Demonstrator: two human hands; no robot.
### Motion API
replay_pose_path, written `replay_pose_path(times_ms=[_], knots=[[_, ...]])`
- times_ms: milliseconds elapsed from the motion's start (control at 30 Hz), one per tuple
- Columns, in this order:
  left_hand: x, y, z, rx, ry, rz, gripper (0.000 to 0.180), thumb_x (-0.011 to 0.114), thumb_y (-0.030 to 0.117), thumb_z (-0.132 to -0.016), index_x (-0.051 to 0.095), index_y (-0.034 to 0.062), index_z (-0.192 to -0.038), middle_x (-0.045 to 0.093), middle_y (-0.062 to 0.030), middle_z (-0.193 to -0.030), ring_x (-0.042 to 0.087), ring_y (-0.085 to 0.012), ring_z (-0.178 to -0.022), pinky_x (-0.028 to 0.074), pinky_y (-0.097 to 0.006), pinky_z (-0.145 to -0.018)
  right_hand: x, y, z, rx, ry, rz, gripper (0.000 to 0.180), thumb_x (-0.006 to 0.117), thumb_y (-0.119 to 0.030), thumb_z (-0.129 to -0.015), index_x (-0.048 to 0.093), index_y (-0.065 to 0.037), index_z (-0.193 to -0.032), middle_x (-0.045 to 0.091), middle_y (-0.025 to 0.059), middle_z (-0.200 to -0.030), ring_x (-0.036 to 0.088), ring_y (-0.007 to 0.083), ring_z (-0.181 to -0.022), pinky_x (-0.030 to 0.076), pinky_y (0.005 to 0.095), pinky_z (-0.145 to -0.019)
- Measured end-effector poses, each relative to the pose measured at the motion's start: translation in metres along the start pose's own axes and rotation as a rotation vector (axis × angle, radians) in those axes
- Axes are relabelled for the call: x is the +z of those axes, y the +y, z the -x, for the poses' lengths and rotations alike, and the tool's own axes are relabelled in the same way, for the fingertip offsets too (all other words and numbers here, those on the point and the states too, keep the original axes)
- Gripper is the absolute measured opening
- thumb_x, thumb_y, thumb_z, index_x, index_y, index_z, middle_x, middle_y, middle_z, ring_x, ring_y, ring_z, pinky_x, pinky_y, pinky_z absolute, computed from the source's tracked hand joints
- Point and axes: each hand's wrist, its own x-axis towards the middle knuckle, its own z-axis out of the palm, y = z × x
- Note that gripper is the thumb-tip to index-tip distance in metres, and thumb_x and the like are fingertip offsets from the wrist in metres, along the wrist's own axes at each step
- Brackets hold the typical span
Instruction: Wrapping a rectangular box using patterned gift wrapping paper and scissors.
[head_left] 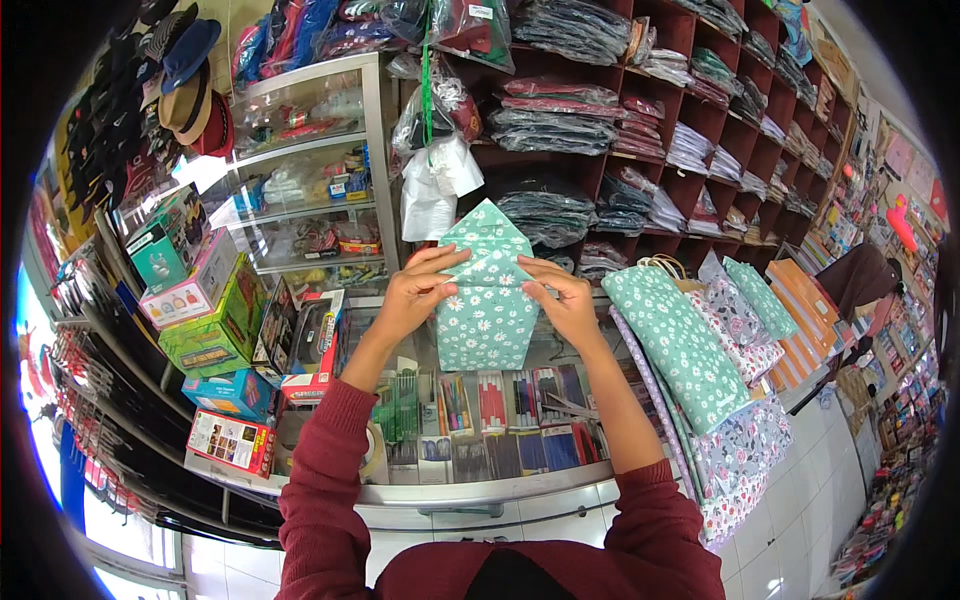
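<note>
Far left, you have hats [185, 105] hanging high, and below them stacked boxes, including a green box [210, 325] and a red toy box [315, 345]. Next, a glass cabinet [375, 130] with packed goods on its shelves, then white plastic bags [438, 180] hanging beside it. Your left hand [415, 295] is narrow, fingers and thumb gripping the left edge of the green daisy-print paper [486, 330]. That paper is mid-view, over the glass counter [470, 493], between your hands; its top comes to a point, with a crease across at finger level. Can't tell if its lower edge touches the glass. Pens [490, 400] show below. Your right hand [563, 300] is also narrow, holding the right edge. Behind, wooden cubbies [655, 88] hold bagged clothes. Right: a puffy green daisy-print package [675, 335], then an orange-striped package [803, 305].
</note>
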Motion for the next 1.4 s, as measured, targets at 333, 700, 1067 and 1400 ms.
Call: replay_pose_path(times_ms=[333,700,1067,1400], knots=[[0.021,0.011,-0.002,-0.285,0.183,0.335,0.063,0.059,-0.002,-0.078,0.033,0.0047,-0.135,0.043,-0.0118,-0.133,0.041,-0.0199,-0.123,0.030,-0.032,-0.103,0.020,-0.004,-0.006,0.019,0.290,-0.069,0.020,0.065,-0.002,-0.077,0.061,-0.002,-0.096,0.058,0.0126,-0.112,0.055,0.0222,-0.106,0.042,0.0331,-0.089],[0.021,0.016,-0.021,-0.615,0.256,0.392,0.066,0.064,0.004,-0.073,0.035,0.0055,-0.131,0.046,-0.0106,-0.119,0.048,-0.0170,-0.103,0.039,-0.028,-0.087,0.028,-0.033,0.004,0.024,0.003,0.554,0.039,0.061,-0.034,-0.080,0.056,-0.005,-0.105,0.052,0.0094,-0.117,0.042,0.0291,-0.119,0.020,0.0542,-0.102],[0.002,0.011,-0.034,-0.473,-0.044,0.137,0.020,0.065,0.016,-0.081,0.061,0.0041,-0.096,0.052,-0.0035,-0.090,0.049,-0.0105,-0.076,0.040,-0.024,-0.066,0.016,-0.004,-0.021,0.096,0.010,0.152,0.032,0.071,-0.031,-0.074,0.051,-0.006,-0.078,0.053,0.0056,-0.099,0.050,0.0249,-0.105,0.004,0.0626,-0.101],[-0.001,0.029,-0.023,-0.195,-0.092,-0.045,0.023,0.056,0.011,-0.081,0.059,0.0068,-0.103,0.051,-0.0083,-0.093,0.050,-0.0224,-0.094,0.038,-0.033,-0.085,0.030,-0.025,-0.026,0.028,0.268,0.027,0.022,0.058,-0.001,-0.069,0.043,-0.003,-0.085,0.053,0.0111,-0.086,0.052,0.0222,-0.087,0.037,0.0310,-0.087]])
